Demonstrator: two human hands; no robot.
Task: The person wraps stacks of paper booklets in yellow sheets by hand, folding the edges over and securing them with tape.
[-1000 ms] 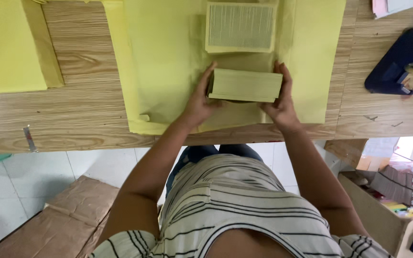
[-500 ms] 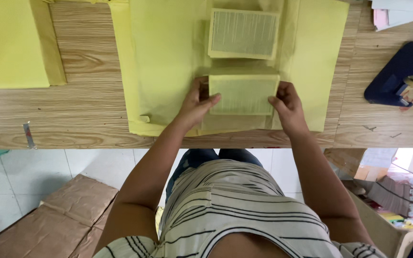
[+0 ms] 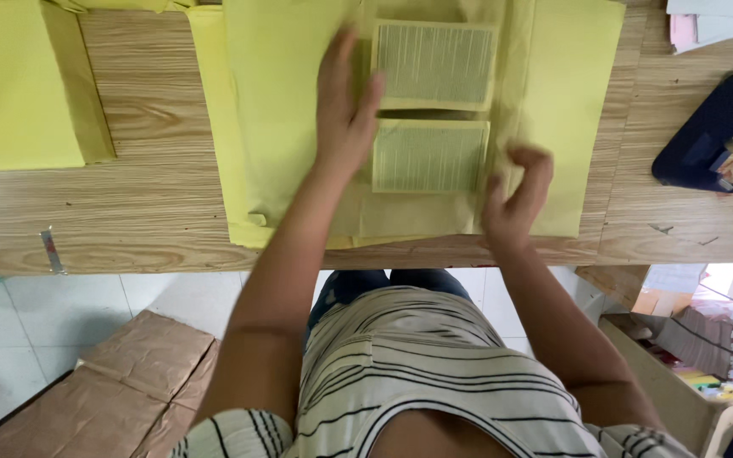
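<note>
The left hand (image 3: 345, 110) lies flat and open on the yellow paper sheet (image 3: 290, 127), fingers stretched out and close together, pointing to 12 o'clock. Its fingertips reach beside the far ribbed block (image 3: 434, 64), and the thumb side touches the left edge of the near ribbed block (image 3: 428, 155). It holds nothing; it only presses on the paper.

The right hand (image 3: 515, 199) is at 3 o'clock from the near block, just beside its right edge. The fingers are curled in, nearly closed, and they seem to pinch a fold of the yellow paper. How much paper is between the fingers, I cannot tell.

The two blocks are pale rectangles with fine lines on top. They lie in the middle of the sheet, the far one at 12 o'clock from the near one, almost touching.

The sheet lies on a wooden table (image 3: 129, 229). At 9 o'clock there is a stack of yellow paper (image 3: 19, 85). At 3 o'clock, well apart, lies a dark blue object (image 3: 706, 136). Below the table edge, brown cardboard (image 3: 112, 390) is on the floor.
</note>
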